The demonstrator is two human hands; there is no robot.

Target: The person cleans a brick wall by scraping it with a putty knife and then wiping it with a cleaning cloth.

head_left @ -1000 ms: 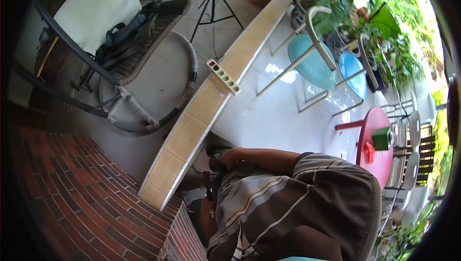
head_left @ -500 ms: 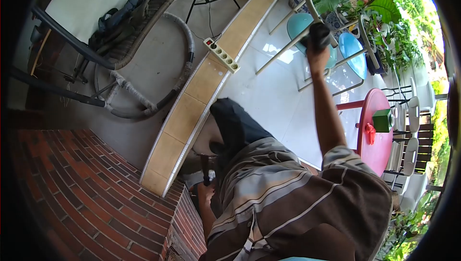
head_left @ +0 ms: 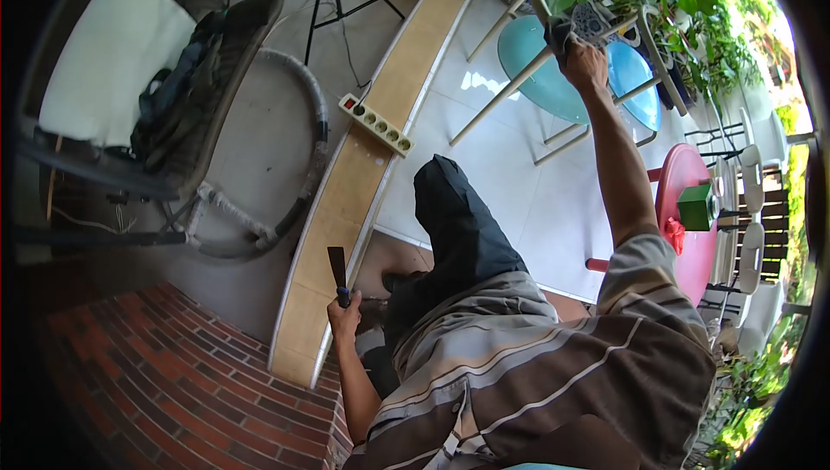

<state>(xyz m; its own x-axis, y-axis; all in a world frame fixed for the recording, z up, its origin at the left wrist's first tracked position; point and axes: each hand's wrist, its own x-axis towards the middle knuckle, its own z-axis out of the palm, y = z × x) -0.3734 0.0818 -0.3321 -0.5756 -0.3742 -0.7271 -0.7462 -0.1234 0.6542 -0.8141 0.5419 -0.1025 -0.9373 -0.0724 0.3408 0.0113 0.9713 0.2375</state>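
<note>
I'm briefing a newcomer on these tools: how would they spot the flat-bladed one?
Find the long tan-tiled ledge. By its lower end in the picture, the left hand grips the flat-bladed tool. Unlike the pale power strip on the ledge, it has a dark blade widening toward its tip.

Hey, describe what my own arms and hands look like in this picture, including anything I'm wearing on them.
Your left hand and right hand are bare, with no gloves or watch visible. Both forearms are uncovered. The right sleeve is short, with grey and brown bands, matching your brown shirt with grey and pale stripes.
</note>
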